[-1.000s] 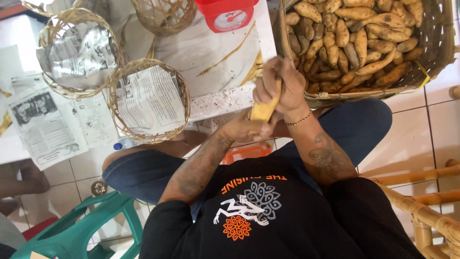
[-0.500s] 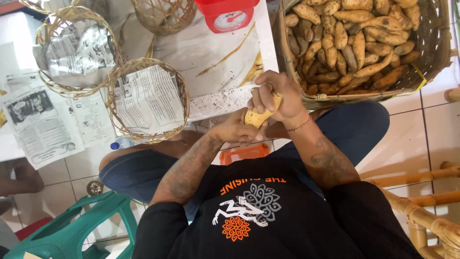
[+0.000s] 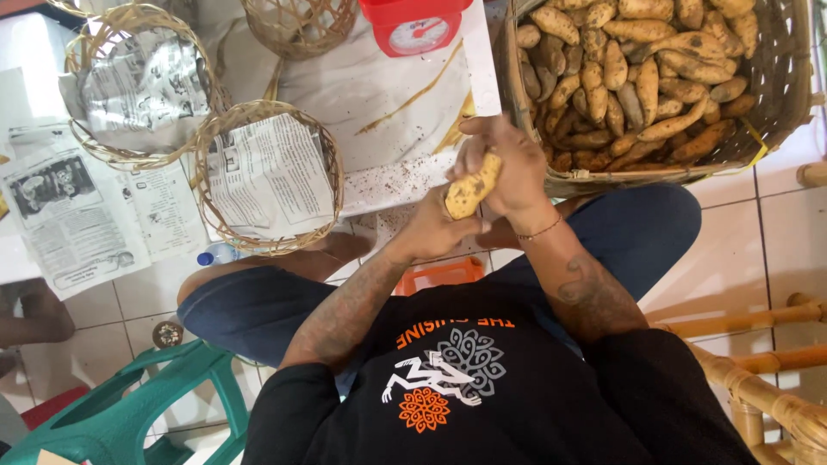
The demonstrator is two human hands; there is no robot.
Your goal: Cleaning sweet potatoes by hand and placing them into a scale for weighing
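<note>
The head view looks straight down on a seated person in a black printed shirt and dark blue shorts, knees spread across a white tiled floor.

Just above the middle of the frame, both hands meet around one yellow sweet potato (image 3: pixel 471 187). The right hand (image 3: pixel 508 168) is clenched over the tuber's upper end, fingers wrapped across it. The left hand (image 3: pixel 435 228) cups it from below, grasping the lower end. A thin bracelet (image 3: pixel 540 231) circles the right wrist, and both forearms carry tattoos.

In the upper right of the frame a large woven basket (image 3: pixel 780 95) sits heaped with brown and orange sweet potatoes (image 3: pixel 637 77); its near rim lies just beside the right hand.

At the top centre stands a red kitchen scale (image 3: pixel 413 21) on a white sheet (image 3: pixel 379 95) strewn with peel strips and crumbs.

Left of centre is a round wicker basket (image 3: pixel 267 185) lined with newspaper. A second newspaper-lined basket (image 3: pixel 142 82) sits in the upper left, touching or overlapping the first, and a third, empty-looking wicker basket (image 3: pixel 297 26) shows at the top edge.

Loose newspaper pages (image 3: pixel 73 215) lie at the far left. A green plastic stool (image 3: pixel 129 409) fills the lower left corner, and rattan furniture (image 3: pixel 758 379) runs along the lower right. A small orange crate (image 3: pixel 439 275) peeks out between the knees.
</note>
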